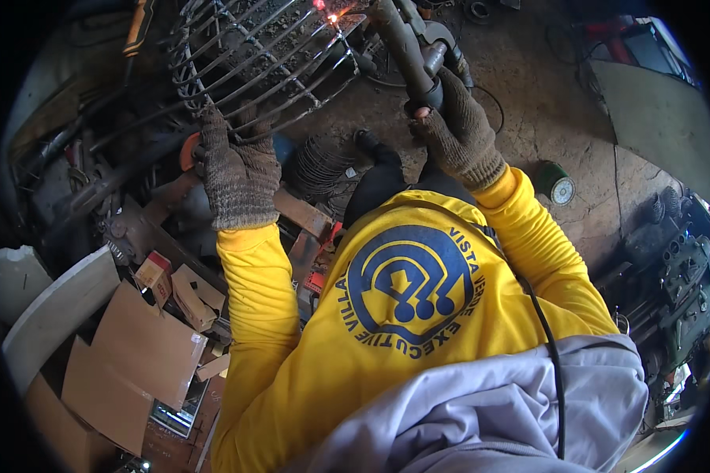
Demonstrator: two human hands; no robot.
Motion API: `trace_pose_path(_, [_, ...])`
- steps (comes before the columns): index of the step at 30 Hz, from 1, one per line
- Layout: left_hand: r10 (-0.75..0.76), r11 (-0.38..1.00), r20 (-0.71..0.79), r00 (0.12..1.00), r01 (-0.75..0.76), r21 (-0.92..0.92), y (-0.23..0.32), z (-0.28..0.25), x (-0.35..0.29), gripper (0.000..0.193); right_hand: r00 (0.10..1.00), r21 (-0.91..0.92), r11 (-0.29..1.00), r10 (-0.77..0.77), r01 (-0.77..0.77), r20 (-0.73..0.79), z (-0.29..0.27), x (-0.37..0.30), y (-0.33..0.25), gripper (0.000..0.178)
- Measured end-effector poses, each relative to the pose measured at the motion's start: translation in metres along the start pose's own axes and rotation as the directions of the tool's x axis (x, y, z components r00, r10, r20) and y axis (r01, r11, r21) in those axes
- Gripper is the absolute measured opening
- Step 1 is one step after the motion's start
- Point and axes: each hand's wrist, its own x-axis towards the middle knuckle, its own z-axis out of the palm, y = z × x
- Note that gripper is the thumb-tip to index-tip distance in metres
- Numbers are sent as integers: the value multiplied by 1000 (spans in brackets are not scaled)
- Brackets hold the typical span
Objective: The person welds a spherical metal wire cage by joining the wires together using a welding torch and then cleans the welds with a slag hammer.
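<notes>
A curved grille of dark metal bars [270,57] fills the upper left, with shiny spots at its joints. My left hand [241,169], in a brown knit glove, is closed round the grille's near edge; some fingers pass behind the bars. My right hand [461,130], gloved the same way, grips a dark tubular metal tool [402,51] whose exact kind I cannot make out. A bare fingertip shows through that glove beside the tool's round near end. An orange-red glow [333,17] shines at the grille's far right side, close to the tool.
An orange-and-black handle [138,27] stands at the far left. Below the grille lie coiled dark rods [319,162]. Cardboard [146,339] and metal scrap crowd the left. On the right are a green round can [556,185], a curved panel [655,110] and dark machine parts [678,292].
</notes>
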Motion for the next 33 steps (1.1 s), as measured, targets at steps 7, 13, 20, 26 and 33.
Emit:
trace_pose_path(7, [158, 917, -18, 987, -139, 374, -5, -8, -1, 29, 961, -276, 923, -275, 268, 13, -2, 11, -1, 53])
trace_pose_path(13, [49, 993, -12, 999, -48, 105, 1, -3, 3, 37, 994, 123, 987, -107, 105, 12, 3, 7, -10, 52])
trace_pose_path(20, [33, 999, -25, 999, -33, -21, -1, 6, -4, 19, 997, 246, 968, -64, 54, 32, 5, 2, -6, 51])
trace_pose_path(26, [-7, 999, -42, 999, 8, 35, -1, 16, -8, 24, 997, 160, 986, -59, 51, 49, 2, 4, -8, 50])
trace_pose_path(33, [18, 996, -73, 997, -11, 86, 2, 15, -11, 32, 990, 102, 989, -100, 110, -97, 13, 5, -4, 38])
